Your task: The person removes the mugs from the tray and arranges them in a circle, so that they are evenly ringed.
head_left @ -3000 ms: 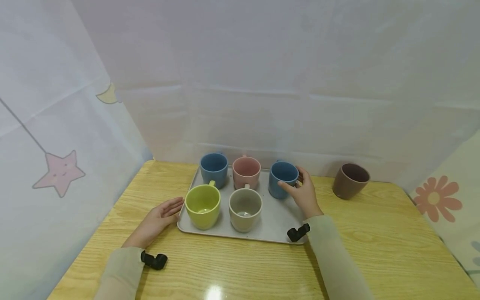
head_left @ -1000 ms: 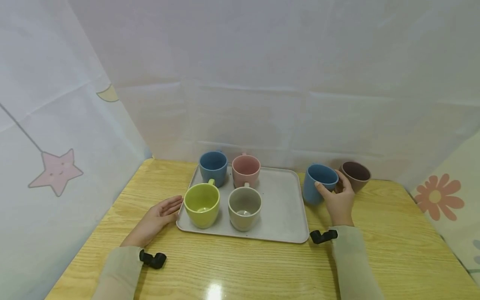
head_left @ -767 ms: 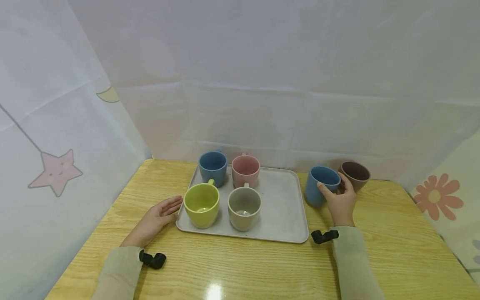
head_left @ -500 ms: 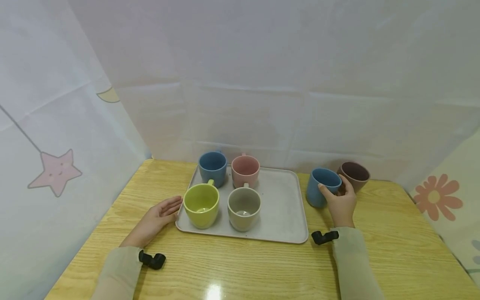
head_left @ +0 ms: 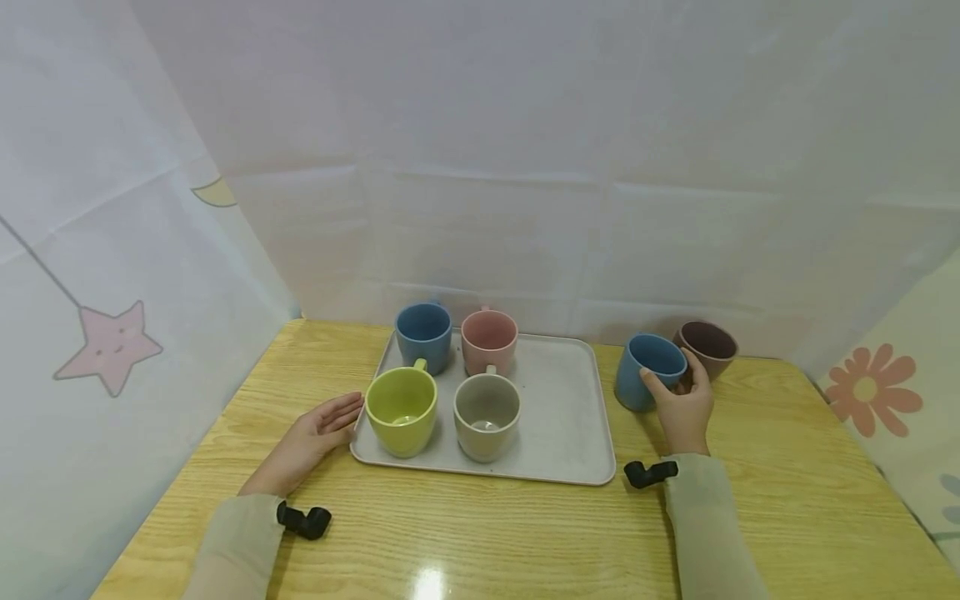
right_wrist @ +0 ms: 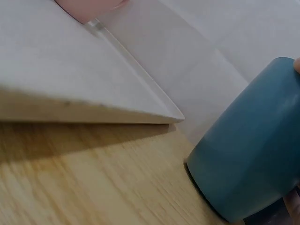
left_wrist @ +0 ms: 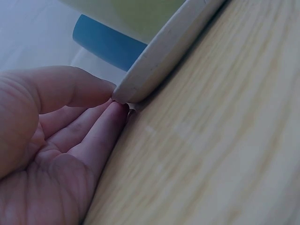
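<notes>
In the head view, my right hand grips a blue mug near its rim, thumb in front and fingers on the far right side. This mug stands on the wooden table right of the tray, its base at the tabletop in the right wrist view. A brown mug stands close behind that hand. My left hand holds the left edge of the pale tray; in the left wrist view the thumb touches the rim and straight fingers lie just below it.
On the tray stand another blue mug, a pink mug, a yellow-green mug and a grey mug. A white cloth hangs behind the wooden table.
My right hand has carried the blue mug from the tray's back right to the table, beside the brown mug. Lately it has shifted only slightly. My left hand has stayed at the tray edge.
</notes>
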Motion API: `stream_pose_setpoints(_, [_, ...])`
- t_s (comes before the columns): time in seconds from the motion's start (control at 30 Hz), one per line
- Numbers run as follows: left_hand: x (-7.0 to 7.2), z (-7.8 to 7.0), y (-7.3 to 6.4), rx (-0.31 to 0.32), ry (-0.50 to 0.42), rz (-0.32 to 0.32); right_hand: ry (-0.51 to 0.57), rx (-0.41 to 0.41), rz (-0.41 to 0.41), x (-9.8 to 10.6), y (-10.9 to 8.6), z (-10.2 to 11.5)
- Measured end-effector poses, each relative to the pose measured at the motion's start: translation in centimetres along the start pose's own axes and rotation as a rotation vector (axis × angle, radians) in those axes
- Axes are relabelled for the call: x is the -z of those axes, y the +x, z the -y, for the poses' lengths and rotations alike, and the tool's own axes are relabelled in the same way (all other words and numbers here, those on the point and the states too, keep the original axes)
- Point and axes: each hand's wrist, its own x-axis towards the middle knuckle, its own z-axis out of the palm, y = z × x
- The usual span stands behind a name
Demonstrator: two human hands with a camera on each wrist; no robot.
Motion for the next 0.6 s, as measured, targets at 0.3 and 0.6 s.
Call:
stream_pose_setpoints(0.3, [-0.04,0.0,0.09,0.008,0.0,0.001,-0.034,0.072,-0.024,0.14,-0.18,-0.12])
stream_pose_setpoints(0.6, [-0.07,-0.05,0.1,0.003,0.003,-0.004,-0.052,0.099,-0.021,0.21,-0.17,-0.21])
